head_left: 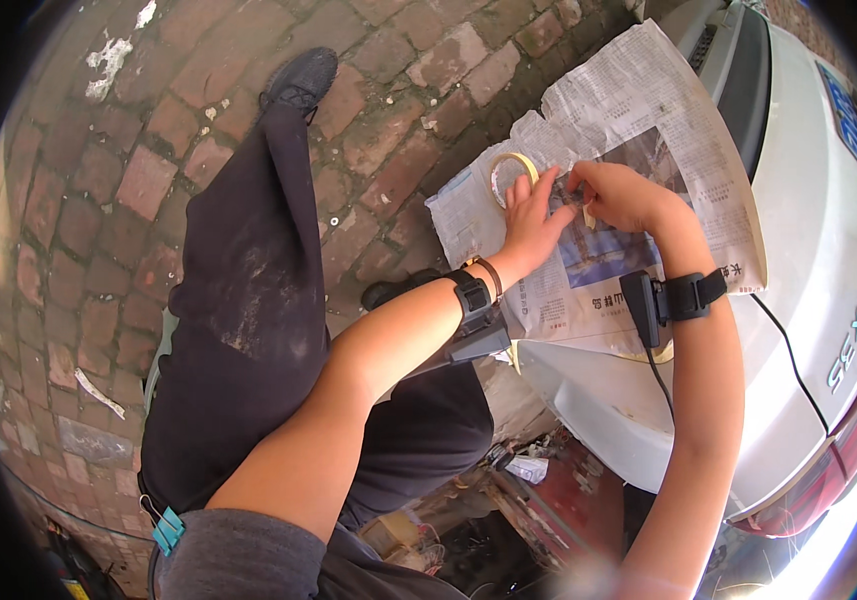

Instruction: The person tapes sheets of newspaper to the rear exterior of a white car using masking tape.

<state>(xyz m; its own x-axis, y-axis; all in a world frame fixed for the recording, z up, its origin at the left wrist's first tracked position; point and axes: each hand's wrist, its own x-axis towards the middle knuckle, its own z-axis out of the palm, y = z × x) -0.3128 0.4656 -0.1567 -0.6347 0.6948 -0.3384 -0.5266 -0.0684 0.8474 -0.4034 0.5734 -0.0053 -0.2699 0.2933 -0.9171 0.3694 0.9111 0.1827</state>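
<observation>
A sheet of newspaper [638, 85] lies over the rear bumper of a white car [808, 270]. My left hand [531, 228] rests on it with fingers spread, pressing the paper. Beside those fingertips stands a roll of masking tape [495, 182]; whether they touch it is hard to see. My right hand [620, 196] is closed in a pinch just to the right, fingers bent down over the printed photo. A small pale strip, seemingly masking tape, shows under its fingertips. Pale yellow tape [514, 356] also shows at the paper's near edge.
The car's red tail light [798, 490] is at the lower right. Brick paving [148, 190] stretches to the left, with my dark-trousered leg [248, 250] across it. Below the bumper lie a reddish board [578, 495] and clutter. Each wrist carries a strapped black device, the right one [683, 297] with a cable.
</observation>
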